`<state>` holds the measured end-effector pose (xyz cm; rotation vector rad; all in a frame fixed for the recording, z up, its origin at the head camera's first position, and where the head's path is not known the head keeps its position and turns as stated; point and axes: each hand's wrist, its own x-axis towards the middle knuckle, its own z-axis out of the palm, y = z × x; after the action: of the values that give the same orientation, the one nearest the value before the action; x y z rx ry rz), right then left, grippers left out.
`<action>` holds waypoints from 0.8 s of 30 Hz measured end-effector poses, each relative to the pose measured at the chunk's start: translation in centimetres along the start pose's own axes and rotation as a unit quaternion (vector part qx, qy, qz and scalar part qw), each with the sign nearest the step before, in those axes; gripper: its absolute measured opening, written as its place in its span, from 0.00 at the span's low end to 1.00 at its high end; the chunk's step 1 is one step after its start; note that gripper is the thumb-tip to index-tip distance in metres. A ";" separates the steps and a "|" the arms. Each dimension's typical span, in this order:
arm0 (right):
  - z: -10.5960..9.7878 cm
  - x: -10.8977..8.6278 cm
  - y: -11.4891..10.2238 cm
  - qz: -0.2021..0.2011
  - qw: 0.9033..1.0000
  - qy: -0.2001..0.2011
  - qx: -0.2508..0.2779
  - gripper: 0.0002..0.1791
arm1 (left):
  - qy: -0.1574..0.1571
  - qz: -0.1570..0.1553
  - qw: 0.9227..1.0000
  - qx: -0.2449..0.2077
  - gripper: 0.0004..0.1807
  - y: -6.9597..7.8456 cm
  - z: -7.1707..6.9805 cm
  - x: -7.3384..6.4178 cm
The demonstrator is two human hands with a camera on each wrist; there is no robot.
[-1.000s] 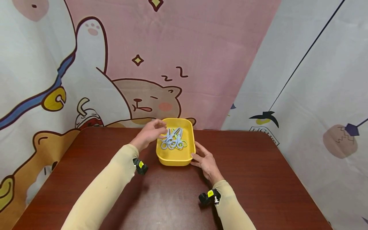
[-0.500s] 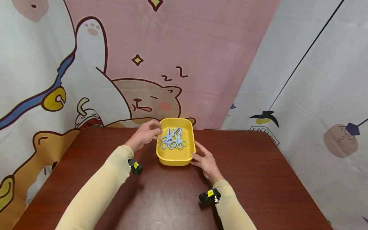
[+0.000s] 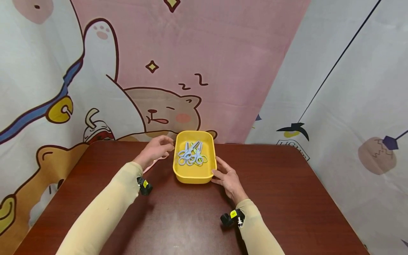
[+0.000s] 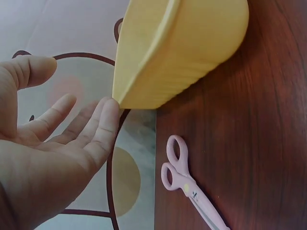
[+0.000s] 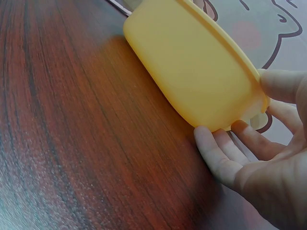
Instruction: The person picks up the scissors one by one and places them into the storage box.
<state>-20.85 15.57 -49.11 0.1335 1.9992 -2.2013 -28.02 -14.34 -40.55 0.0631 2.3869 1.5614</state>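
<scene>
A yellow plastic basket [image 3: 194, 173] stands on the table, holding several blue scissors [image 3: 199, 159] and green-handled scissors [image 3: 205, 159]. Just left of the basket is my left hand [image 3: 154, 150], its fingers loosely bent and nothing between them. Under that hand, pink scissors [image 4: 184, 184] lie on the tabletop, handle loops toward the back; the head view shows only part of them. My right hand [image 3: 228, 180] holds the basket's right side. In the right wrist view its thumb is at the rim and the fingertips [image 5: 204, 136] are at the lower edge.
The dark red-brown table [image 3: 181, 219] reaches back to a printed cloth [image 3: 223, 53] with cartoon animals. Each wrist carries a small black camera, the left one [image 3: 145, 186] near the basket's front left and the right one [image 3: 231, 217] nearer the front.
My left hand has drawn left, from over the basket's left rim to beside it, and the pink scissors have come into view beneath it. The right hand and basket have stayed put.
</scene>
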 end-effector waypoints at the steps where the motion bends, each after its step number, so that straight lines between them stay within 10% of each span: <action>1: 0.0 0.0 0.0 0.001 1.000 0.000 0.000 0.35 | 0.000 0.000 1.000 -0.001 0.26 -0.1 -0.1 0.0; 24: -0.1 0.0 0.1 0.001 1.000 0.003 -0.003 0.35 | 0.018 -0.027 0.995 0.096 0.26 -3.0 -1.7 0.5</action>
<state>-20.79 15.62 -49.24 0.1403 2.0088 -2.1953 -28.55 -17.03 -42.73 0.0083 2.5382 1.3171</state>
